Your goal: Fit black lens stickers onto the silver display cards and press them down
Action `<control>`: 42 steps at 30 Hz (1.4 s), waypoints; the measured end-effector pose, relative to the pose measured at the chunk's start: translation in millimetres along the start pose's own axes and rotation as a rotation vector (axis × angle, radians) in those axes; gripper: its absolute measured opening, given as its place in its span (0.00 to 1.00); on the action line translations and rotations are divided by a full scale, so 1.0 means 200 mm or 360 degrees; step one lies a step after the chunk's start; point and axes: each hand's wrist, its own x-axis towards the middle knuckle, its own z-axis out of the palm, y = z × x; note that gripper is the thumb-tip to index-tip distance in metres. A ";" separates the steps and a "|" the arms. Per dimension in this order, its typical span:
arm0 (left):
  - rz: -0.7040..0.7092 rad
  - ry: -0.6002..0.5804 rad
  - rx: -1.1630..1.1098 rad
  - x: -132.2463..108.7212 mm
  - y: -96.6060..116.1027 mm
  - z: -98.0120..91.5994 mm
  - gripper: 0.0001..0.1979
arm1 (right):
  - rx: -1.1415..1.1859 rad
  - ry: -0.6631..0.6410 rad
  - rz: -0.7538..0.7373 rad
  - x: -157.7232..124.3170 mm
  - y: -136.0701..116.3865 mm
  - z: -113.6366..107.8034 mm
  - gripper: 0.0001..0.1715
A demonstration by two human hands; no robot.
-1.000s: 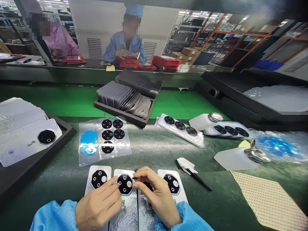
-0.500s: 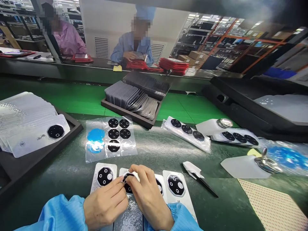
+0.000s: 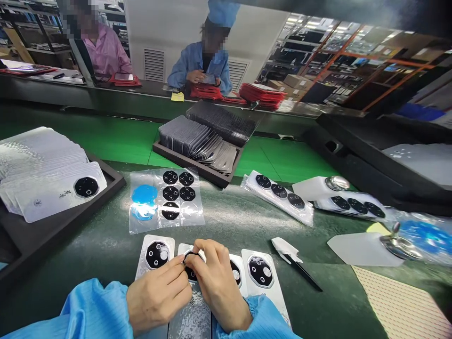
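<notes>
My left hand (image 3: 160,294) reaches in with its fingers pressed together, the tips at the left edge of a black octagonal lens cover (image 3: 191,274). Over the same cover, my right hand (image 3: 217,282) is closed, thumb and forefinger pinching at its upper edge. The cover lies on the second of several silvery back panels (image 3: 190,313) in a row; my fingers hide much of it. Similar covers sit on the neighbouring panels, the leftmost (image 3: 157,255) and rightmost (image 3: 260,271) in plain sight. Part of the third panel is behind my right hand.
Beyond the row lies a clear sheet (image 3: 192,221) with black octagonal stickers and blue film. Black tweezers (image 3: 305,274) with a white-wrapped tip are to the right, near dispenser bottles (image 3: 363,247). Trays of panels (image 3: 116,181) and dark plates (image 3: 197,169) stand around. Two people sit opposite.
The whole view has shifted slightly, so the bench things appear a little farther right. Both my hands stay at the same lens cover, with only small finger movement.
</notes>
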 end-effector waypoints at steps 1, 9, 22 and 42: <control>-0.0001 -0.0002 0.0005 0.00 0.00 0.00 0.10 | 0.0004 -0.0003 -0.0016 0.00 0.00 0.00 0.13; 0.0006 -0.0020 0.0042 0.00 0.00 0.01 0.10 | -0.0014 0.0025 -0.0068 0.01 0.02 0.01 0.11; -0.0027 0.0020 0.0006 0.01 0.00 0.00 0.11 | -0.0049 0.0044 -0.0044 0.03 0.02 0.01 0.12; -0.0005 0.0043 0.0038 0.01 0.00 0.01 0.11 | -0.0219 -0.0015 -0.0210 0.02 0.03 0.01 0.13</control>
